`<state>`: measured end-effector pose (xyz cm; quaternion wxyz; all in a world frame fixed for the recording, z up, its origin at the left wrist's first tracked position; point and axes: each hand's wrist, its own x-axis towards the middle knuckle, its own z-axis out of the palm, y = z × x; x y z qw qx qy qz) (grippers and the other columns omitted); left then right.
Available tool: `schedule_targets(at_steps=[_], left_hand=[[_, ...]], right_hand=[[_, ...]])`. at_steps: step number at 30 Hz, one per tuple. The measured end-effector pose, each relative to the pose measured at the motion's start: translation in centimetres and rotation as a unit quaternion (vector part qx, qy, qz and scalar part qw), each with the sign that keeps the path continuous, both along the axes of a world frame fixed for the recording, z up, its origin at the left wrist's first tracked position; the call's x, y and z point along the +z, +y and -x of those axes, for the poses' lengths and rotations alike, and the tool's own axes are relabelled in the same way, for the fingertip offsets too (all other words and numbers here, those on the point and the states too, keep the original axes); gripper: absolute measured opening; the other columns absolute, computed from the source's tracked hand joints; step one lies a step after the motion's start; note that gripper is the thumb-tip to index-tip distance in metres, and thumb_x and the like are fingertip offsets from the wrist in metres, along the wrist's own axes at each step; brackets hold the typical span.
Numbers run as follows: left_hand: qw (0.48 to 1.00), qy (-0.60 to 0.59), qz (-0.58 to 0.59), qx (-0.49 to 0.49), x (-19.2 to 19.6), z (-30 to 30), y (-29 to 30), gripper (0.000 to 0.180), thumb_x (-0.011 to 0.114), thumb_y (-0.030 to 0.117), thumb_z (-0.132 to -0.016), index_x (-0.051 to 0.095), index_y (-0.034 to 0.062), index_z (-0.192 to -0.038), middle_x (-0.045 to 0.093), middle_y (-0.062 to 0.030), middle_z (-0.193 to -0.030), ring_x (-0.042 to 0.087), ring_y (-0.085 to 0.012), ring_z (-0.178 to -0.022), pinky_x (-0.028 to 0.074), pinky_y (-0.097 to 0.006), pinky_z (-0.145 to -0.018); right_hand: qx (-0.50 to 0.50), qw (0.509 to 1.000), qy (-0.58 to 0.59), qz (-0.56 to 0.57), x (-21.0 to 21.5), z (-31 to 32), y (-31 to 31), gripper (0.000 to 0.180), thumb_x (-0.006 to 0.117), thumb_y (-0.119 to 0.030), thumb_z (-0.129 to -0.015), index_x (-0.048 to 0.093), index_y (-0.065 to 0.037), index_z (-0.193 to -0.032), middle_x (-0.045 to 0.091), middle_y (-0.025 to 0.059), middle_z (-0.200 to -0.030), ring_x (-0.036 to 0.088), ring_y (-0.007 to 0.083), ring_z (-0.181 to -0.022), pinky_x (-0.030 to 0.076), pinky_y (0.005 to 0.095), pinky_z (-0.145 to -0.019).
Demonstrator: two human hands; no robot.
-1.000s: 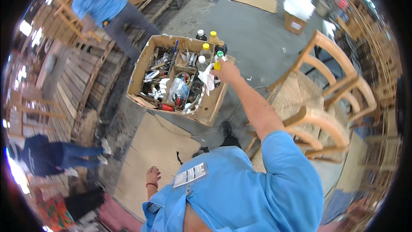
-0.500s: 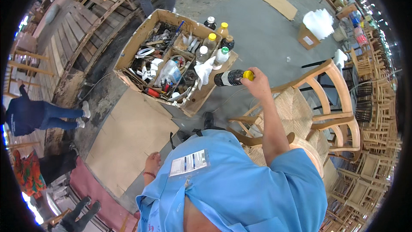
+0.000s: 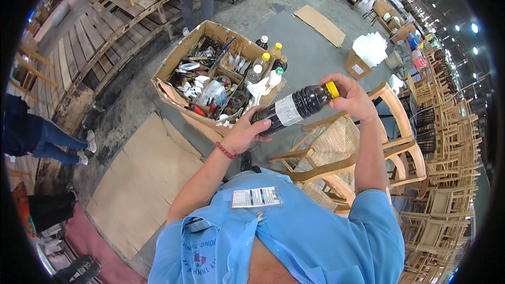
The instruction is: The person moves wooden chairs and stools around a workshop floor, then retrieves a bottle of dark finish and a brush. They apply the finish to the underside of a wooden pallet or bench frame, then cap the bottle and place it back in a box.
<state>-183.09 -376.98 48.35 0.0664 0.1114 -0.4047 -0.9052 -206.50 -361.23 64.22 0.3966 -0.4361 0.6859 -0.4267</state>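
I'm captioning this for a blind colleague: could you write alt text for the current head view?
A person's left hand holds the lower end of a tilted dark bottle, with the right hand at its yellow cap. Beyond is a cluttered open box with capped bottles along its right side; woven-seat chairs stand to the right.

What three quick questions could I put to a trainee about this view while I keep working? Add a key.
1. Which colour is the cap on the dark bottle?
A) green
B) yellow
C) white
2. True or false: only one grip is on the dark bottle.
3. Fill in: in the picture, the woven-seat chair is to the ____ of the cardboard box.

Key:
1. B
2. False; the left grip holds the lower end and the right grip is at the cap.
3. right
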Motion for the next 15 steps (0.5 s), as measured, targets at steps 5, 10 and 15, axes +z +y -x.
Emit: schedule_targets(at_steps=[5,10,15], left_hand=[[0.965,0.008,0.237,0.110,-1.0,-1.4,1.6,0.076,0.079,0.023,-0.076,0.036,-0.0002,-0.134,0.053,-0.0105,-0.119,0.055,-0.0185,-0.104,0.050,-0.032,-0.086],[0.866,-0.031,0.446,0.224,-1.3,-2.3,2.7,0.078,0.081,0.018,-0.071,0.037,-0.0005,-0.132,0.047,-0.0167,-0.125,0.049,-0.0259,-0.115,0.040,-0.036,-0.098],[0.823,-0.042,0.556,0.107,-2.4,-3.2,2.5,0.074,0.076,0.020,-0.074,0.037,0.0005,-0.134,0.044,-0.0225,-0.131,0.043,-0.0339,-0.124,0.035,-0.040,-0.105]], right_hand=[[-0.082,0.984,-0.096,0.123,-3.0,-2.6,-0.8,0.062,0.067,-0.004,-0.071,0.049,-0.005,-0.130,0.059,0.0050,-0.112,0.057,0.0153,-0.102,0.045,0.0303,-0.092],[-0.168,0.944,-0.242,0.148,-7.5,-6.9,-1.7,0.064,0.073,-0.013,-0.073,0.045,-0.004,-0.129,0.060,0.0063,-0.110,0.060,0.0187,-0.099,0.048,0.0339,-0.090],[-0.171,0.972,-0.129,0.096,-9.8,-7.2,-1.3,0.050,0.074,-0.013,-0.071,0.054,-0.004,-0.116,0.063,0.0054,-0.100,0.062,0.0163,-0.090,0.050,0.0324,-0.084]])
